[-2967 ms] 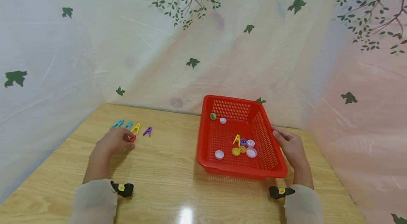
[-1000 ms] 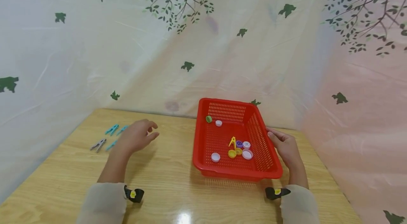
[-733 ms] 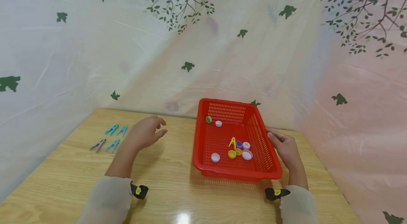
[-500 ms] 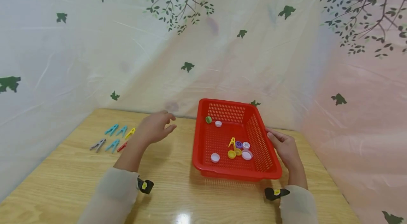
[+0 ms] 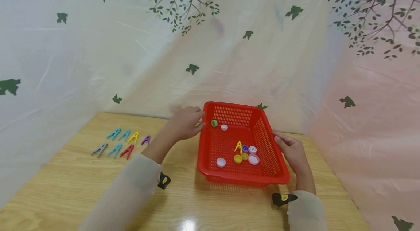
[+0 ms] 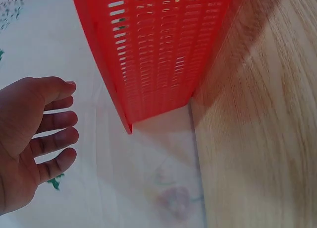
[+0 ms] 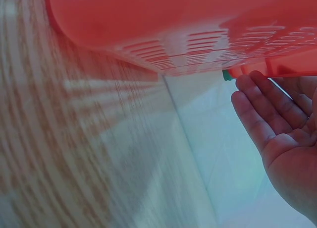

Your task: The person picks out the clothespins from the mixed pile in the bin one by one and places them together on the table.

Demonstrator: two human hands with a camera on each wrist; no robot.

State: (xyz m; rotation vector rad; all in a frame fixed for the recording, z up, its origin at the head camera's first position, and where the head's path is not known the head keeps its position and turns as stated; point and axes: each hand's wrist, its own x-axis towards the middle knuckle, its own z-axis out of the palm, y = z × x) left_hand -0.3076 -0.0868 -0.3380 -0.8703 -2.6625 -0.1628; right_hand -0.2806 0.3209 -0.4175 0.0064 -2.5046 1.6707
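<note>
My left hand [image 5: 185,123] hovers at the left rim of a red plastic basket [image 5: 244,179], its fingers loosely bent and nothing between them. The left wrist view shows a gap between those fingers [image 6: 59,139] and the basket wall. On the basket's right side my right hand [image 5: 293,151] grips the rim, thumb over the edge and fingers under it. Inside lie several bottle caps, such as a white cap [image 5: 221,162] and a green cap [image 5: 214,123], and a yellow clothespin [image 5: 239,147].
Two rows of clothespins lie on the left of the wooden table [image 5: 65,183]: teal, grey, yellow, a red clothespin [image 5: 127,151] and a purple clothespin [image 5: 146,140]. A leaf-patterned cloth [image 5: 147,59] hangs behind the table.
My left hand has left the red clothespin on the table and moved right, past the purple clothespin, up to the basket's left rim. My right hand keeps its hold on the basket.
</note>
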